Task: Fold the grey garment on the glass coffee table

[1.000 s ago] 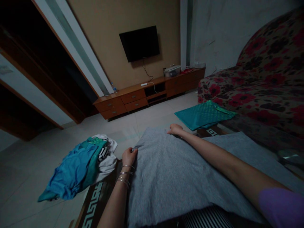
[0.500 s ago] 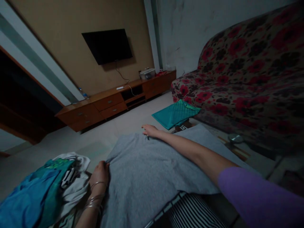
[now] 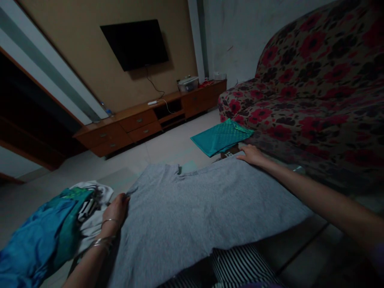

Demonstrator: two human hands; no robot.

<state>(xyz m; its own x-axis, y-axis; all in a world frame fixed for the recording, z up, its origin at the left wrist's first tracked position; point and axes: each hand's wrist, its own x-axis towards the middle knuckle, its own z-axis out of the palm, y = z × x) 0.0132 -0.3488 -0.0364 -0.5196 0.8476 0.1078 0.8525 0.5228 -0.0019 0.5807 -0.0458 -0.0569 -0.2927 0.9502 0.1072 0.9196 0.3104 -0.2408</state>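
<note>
A grey T-shirt (image 3: 180,212) is stretched out in front of me, its neckline at the far edge. My left hand (image 3: 116,210), with bangles at the wrist, is closed on the shirt's left edge. At the far right corner my right hand (image 3: 251,155) pinches the fabric between thumb and fingers. Beside my left hand lies a heap of clothes (image 3: 45,232) in blue, green and white. Past the shirt, a folded teal cloth (image 3: 220,138) lies flat near my right hand.
A floral-covered sofa (image 3: 300,96) stands on the right. Along the far wall runs a low wooden cabinet (image 3: 120,132) with a clear plastic box (image 3: 188,85) on it. A television (image 3: 136,46) hangs above. Below the shirt, striped cloth (image 3: 240,264) shows.
My right hand has moved from near the neckline to the shirt's far right corner and grips it there. The shirt is spread wider and flatter. My left hand has shifted slightly left.
</note>
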